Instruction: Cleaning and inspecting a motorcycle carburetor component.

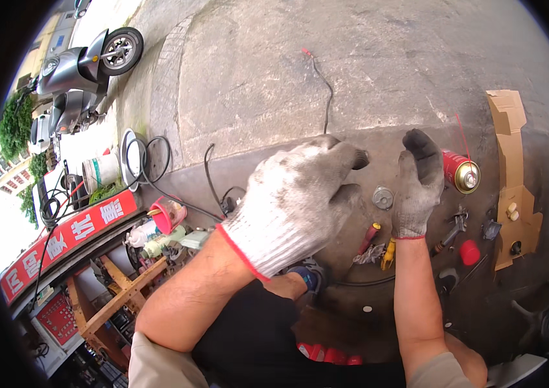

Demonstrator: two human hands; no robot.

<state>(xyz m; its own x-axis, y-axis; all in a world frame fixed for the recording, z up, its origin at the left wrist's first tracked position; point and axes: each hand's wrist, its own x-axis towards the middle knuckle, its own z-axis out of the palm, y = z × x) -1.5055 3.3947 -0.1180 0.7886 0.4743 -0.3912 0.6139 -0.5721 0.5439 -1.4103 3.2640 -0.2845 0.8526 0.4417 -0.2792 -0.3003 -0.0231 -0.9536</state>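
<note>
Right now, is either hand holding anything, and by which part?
Nothing shows held in the right hand, beside the red can; whether the curled left hand hides something cannot be told.

Left hand gloved, back up, fingers bent inward, clear of thumb; right hand gloved, half-curled. Hands apart, forearms forward.

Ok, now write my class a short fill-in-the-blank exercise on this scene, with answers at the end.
The left hand and right hand wear gloves edged in the colour ____.
The spray can is nearer the ____ hand.
The brown strip is made of ____.
The red sign is on the picture's ____ side.
Missing words: red; right; cardboard; left.
</note>
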